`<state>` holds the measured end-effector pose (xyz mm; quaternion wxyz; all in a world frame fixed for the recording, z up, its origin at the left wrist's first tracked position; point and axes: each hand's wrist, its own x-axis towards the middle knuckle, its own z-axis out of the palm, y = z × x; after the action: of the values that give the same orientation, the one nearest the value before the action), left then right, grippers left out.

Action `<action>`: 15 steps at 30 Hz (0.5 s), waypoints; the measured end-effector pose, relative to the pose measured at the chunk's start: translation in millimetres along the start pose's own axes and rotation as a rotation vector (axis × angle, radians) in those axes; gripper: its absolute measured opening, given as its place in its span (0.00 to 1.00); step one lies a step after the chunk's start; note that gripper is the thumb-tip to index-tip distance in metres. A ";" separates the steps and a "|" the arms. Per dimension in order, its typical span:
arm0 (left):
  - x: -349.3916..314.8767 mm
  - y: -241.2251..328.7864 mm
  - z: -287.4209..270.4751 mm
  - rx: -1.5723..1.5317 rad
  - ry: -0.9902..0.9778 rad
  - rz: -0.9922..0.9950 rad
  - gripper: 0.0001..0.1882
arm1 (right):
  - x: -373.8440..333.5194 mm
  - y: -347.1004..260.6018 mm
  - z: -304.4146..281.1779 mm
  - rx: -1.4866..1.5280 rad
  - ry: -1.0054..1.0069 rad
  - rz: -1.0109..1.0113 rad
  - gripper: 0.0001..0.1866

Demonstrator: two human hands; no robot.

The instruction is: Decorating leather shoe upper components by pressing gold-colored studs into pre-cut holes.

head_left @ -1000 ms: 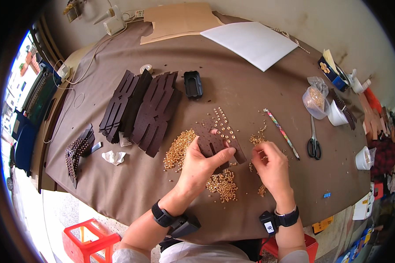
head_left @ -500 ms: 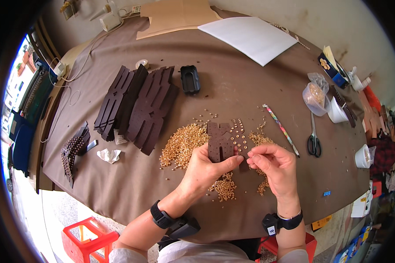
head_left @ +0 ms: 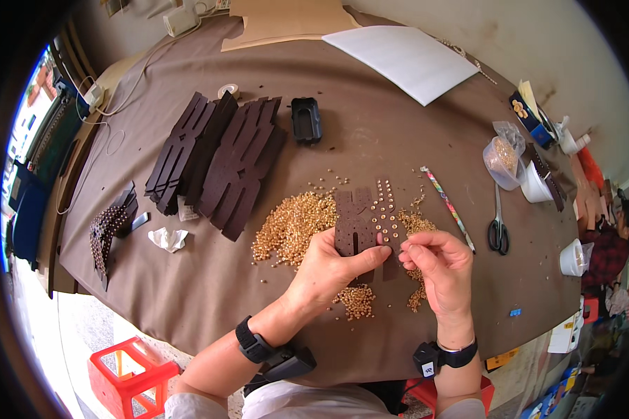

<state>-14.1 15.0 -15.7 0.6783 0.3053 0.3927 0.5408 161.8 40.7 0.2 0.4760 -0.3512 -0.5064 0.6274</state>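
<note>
My left hand (head_left: pixel 323 274) grips a dark brown leather piece (head_left: pixel 348 218) with cut-outs and punched holes, its thumb lying across the front. Small gold studs (head_left: pixel 384 207) are set in rows along the right part of the piece. Just right of that part, my right hand (head_left: pixel 440 269) is closed in a pinch at the leather's edge. Whatever is between its fingertips is too small to make out. A large heap of gold studs (head_left: pixel 292 227) lies left of the leather. Smaller heaps lie below it (head_left: pixel 356 302) and to its right (head_left: pixel 417 222).
Stacked brown leather pieces (head_left: pixel 241 167) lie to the left, near a black tray (head_left: pixel 305 120). A studded piece (head_left: pixel 110 234) and crumpled paper (head_left: pixel 168 239) are farther left. On the right are a patterned pen (head_left: pixel 449 209), scissors (head_left: pixel 498 234) and white tubs (head_left: pixel 536 183). A white board (head_left: pixel 405 61) lies behind.
The view has shifted slightly. My left hand keeps its hold on the leather, its studded part now showing more fully. My right hand stays pinched beside it with little visible movement.
</note>
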 end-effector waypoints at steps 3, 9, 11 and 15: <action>-0.1 -0.9 -0.1 -0.017 -0.002 0.011 0.07 | -0.2 1.9 1.4 -0.060 0.035 -0.086 0.06; -0.3 -1.6 2.0 -0.015 0.006 0.066 0.06 | 1.0 12.6 -2.2 -0.139 0.001 -0.165 0.04; -0.6 -2.4 1.4 0.003 -0.009 0.053 0.06 | 2.4 15.8 -1.3 -0.194 -0.027 -0.195 0.05; 0.0 -4.2 0.2 -0.013 -0.024 0.048 0.06 | 3.2 18.3 1.1 -0.143 -0.055 -0.170 0.06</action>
<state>-11.8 14.0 -19.2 0.6718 0.3167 0.3736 0.5557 155.4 42.8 -17.1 0.4872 -0.3226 -0.5909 0.5563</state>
